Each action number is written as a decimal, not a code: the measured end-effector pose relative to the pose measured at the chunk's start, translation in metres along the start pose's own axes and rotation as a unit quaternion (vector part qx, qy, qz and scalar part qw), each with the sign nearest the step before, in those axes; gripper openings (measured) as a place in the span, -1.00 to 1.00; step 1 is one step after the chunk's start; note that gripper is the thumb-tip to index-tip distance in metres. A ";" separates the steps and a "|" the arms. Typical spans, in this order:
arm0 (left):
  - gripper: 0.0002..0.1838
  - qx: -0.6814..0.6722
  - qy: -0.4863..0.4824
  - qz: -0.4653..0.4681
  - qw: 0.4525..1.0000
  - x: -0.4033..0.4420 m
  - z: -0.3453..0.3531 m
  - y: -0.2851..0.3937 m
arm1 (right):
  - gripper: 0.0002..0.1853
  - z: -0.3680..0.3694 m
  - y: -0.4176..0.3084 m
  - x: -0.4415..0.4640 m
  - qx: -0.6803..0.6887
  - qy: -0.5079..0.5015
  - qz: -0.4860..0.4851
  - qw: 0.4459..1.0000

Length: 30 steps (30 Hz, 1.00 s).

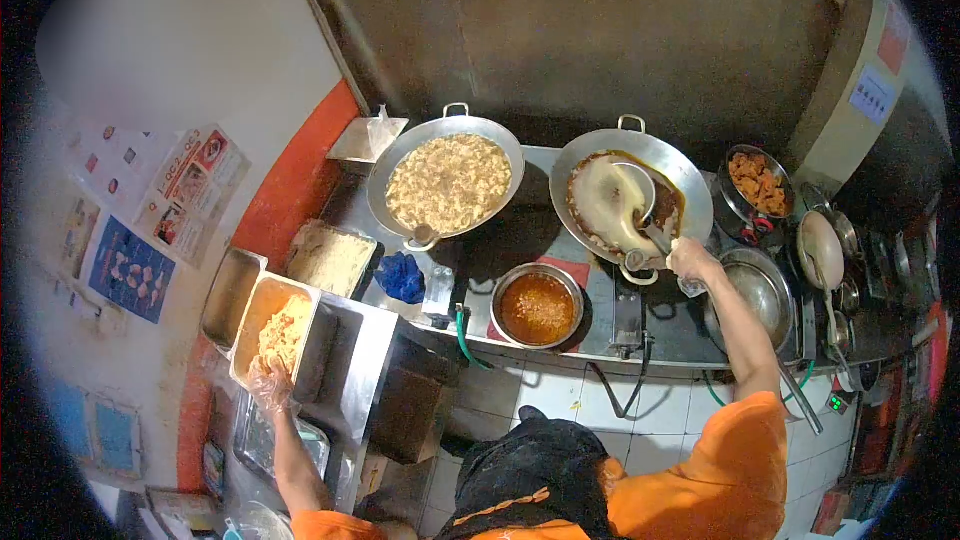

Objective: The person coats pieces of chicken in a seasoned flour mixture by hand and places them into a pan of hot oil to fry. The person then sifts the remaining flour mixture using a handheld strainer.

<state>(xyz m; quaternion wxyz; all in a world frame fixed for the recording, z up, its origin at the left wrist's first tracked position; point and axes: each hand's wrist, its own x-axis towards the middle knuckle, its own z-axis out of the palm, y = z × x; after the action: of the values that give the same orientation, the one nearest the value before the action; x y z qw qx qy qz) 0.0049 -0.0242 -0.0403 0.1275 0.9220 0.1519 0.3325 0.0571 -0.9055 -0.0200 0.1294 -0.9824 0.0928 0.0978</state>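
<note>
My left hand (271,386), in a clear plastic glove, reaches into a deep metal pan (240,362) of orange-coated food pieces (288,328). Its fingertips are partly hidden among the pieces. On the other side, my right hand (692,265) is closed round the handle of a ladle (655,233). The ladle's round bowl rests in the right wok (697,208), amid dark oil and pale foam (607,192). Clear plastic also shows at the right hand.
The left wok (383,202) holds bubbling oil crowded with pale pieces. Between the woks and me sits a bowl of red-orange liquid (537,308). A tray of pale flour (330,258) and blue plastic (400,278) lie left. Fried pieces (758,183) and a metal basin (752,290) stand right.
</note>
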 end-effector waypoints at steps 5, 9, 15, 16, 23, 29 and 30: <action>-0.69 0.032 0.008 -0.005 0.999 0.000 -0.019 0.031 | -0.85 0.015 0.013 0.014 0.075 0.029 -0.077 0.994; -0.68 0.035 0.018 -0.003 0.999 0.003 -0.001 -0.004 | -0.86 0.000 -0.006 -0.005 0.010 0.008 -0.054 0.998; -0.67 0.048 -0.036 -0.007 0.998 0.006 -0.010 -0.003 | -0.90 0.009 0.012 0.002 0.026 -0.002 -0.152 0.988; -0.66 0.050 -0.030 -0.003 0.998 0.006 -0.010 -0.002 | -0.90 -0.001 0.002 -0.005 0.026 -0.002 -0.153 0.988; -0.64 0.073 0.001 -0.004 0.997 0.001 -0.021 0.022 | -0.87 0.010 0.022 0.008 0.328 -0.068 -0.036 0.942; -0.71 0.052 0.009 0.022 0.998 0.002 -0.021 0.015 | -0.92 -0.002 0.006 -0.011 0.485 -0.105 0.059 0.866; -0.76 0.023 0.039 0.062 0.997 0.001 -0.013 0.007 | -0.92 0.000 0.006 -0.009 0.483 -0.108 0.058 0.867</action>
<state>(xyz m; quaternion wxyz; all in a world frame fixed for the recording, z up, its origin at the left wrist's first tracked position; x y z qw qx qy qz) -0.0015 -0.0286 -0.0281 0.0792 0.9187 0.1071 0.3718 0.0470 -0.9093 -0.0197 0.5908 -0.7735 0.1711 0.1532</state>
